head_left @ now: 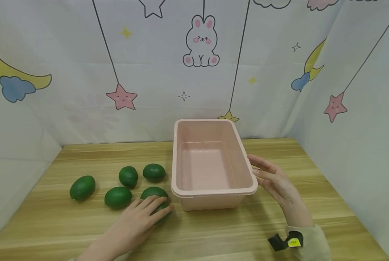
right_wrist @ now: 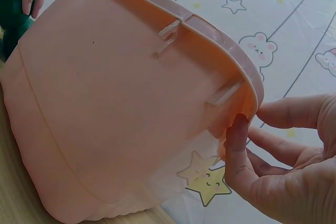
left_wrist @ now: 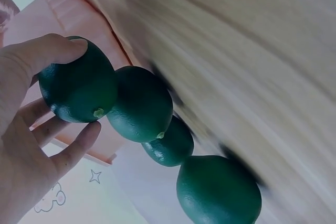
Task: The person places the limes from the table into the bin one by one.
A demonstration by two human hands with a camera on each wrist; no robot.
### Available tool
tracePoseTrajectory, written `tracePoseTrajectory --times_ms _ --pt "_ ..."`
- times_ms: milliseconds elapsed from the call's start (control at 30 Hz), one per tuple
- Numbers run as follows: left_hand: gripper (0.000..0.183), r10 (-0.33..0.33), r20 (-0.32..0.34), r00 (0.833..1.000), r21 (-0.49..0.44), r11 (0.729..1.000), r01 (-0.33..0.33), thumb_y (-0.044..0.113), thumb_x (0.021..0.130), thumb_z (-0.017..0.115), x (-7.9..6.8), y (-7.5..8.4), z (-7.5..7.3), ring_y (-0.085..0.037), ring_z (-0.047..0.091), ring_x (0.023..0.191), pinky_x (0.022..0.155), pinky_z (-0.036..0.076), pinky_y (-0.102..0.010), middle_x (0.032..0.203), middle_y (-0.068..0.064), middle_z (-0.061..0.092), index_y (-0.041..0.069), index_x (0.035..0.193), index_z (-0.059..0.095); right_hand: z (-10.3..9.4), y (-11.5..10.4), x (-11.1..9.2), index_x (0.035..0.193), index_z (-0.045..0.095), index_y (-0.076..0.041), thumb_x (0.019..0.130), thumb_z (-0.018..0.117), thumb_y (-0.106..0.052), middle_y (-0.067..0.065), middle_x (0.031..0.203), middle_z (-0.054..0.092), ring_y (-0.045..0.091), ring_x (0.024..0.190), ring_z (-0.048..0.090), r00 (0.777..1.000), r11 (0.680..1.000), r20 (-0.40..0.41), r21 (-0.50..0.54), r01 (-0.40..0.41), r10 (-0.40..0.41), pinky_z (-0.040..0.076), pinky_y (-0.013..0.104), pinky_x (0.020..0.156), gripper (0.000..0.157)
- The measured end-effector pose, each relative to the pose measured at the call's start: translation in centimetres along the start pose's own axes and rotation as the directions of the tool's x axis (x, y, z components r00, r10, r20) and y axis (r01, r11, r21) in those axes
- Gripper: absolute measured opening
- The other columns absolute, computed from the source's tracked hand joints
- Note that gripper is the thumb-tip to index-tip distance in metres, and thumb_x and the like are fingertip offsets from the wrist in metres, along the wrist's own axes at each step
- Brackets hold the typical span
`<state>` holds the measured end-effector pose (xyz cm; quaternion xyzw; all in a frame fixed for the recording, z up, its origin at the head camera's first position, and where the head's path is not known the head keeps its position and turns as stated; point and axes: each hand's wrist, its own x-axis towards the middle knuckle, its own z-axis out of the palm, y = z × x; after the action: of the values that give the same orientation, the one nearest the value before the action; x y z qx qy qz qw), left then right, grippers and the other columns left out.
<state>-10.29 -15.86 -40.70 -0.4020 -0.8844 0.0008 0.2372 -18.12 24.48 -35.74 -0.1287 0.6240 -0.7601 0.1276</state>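
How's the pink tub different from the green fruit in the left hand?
The tub is pink; the fruit is deep green. The tub is big and open-topped; the fruit is smaller and rounded. The right hand holds the tub; the left hand grips the fruit. Both have a hand on them.

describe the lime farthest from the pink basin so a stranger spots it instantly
On the wood-grain table, find the pink rectangular basin. Go left from it, past the left hand and the other green limes. The last lime, nearest the table's left edge, sits apart with bare wood all round, unlike its closer-set neighbours.
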Motion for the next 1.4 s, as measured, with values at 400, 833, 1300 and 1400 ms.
tracePoseTrajectory --times_ms 400,833,1300,1400 --pt "0.068 -0.003 -0.043 0.999 0.013 1.0 0.004 0.015 0.066 0.083 0.5 -0.1 -1.0 -0.019 0.057 0.112 0.072 0.049 -0.035 0.125 -0.003 0.061 0.023 0.129 0.06 0.0 0.0 0.0 0.137 0.051 -0.011 0.096 0.05 -0.001 -0.007 0.13 0.058 0.008 0.115 0.058 1.0 1.0 0.002 0.0 0.004 -0.004 0.052 0.026 0.092 0.042" --pt "0.068 -0.021 -0.086 0.996 0.027 0.999 0.024 0.019 0.062 0.086 1.1 -0.7 -2.1 -0.023 0.061 0.11 0.075 0.051 -0.037 0.123 -0.005 0.063 0.02 0.125 0.062 -0.1 0.2 0.0 0.138 0.05 -0.01 0.096 0.05 -0.001 -0.007 0.13 0.057 0.007 0.115 0.058 1.0 1.0 -0.002 -0.001 0.003 -0.003 0.052 0.025 0.092 0.043" --pt "0.07 -0.052 -0.111 0.992 0.01 0.999 0.053 0.018 0.062 0.084 2.4 -1.6 -3.0 -0.026 0.059 0.111 0.077 0.052 -0.038 0.124 -0.008 0.061 0.017 0.128 0.061 -0.2 0.2 0.1 0.142 0.045 -0.007 0.097 0.048 -0.001 -0.008 0.131 0.057 0.006 0.116 0.058 1.0 1.0 0.007 0.0 0.008 -0.008 0.052 0.025 0.093 0.046" --pt "0.07 -0.063 -0.111 0.992 0.006 0.998 0.064 0.018 0.061 0.084 2.6 -1.8 -3.2 -0.026 0.059 0.111 0.076 0.052 -0.037 0.124 -0.008 0.061 0.017 0.127 0.061 -0.2 0.2 0.1 0.141 0.046 -0.008 0.097 0.048 -0.001 -0.008 0.13 0.057 0.006 0.115 0.058 1.0 1.0 0.006 -0.002 0.01 -0.01 0.052 0.026 0.092 0.045"
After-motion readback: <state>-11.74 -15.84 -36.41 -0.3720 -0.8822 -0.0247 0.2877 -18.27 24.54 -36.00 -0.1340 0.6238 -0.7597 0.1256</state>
